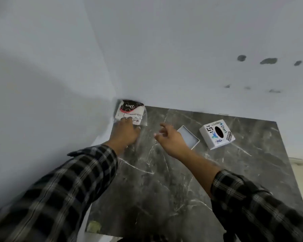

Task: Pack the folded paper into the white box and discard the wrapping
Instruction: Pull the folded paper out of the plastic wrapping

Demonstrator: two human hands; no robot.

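Left hand [128,131] fingers gripping wrapped paper pack [130,111] at tabletop [164,180] far-left corner, right hand [171,139] fingers spread, partly hiding open white box [189,137], stickered box [217,134] beside.

Single head-worn wide-angle view, looking forward and down, close over marble table [164,180] in wall corner

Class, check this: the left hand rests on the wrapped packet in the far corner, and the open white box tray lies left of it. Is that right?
Not quite. The head view shows the left hand on the packet, but the box tray lies to its right, beyond the right hand.
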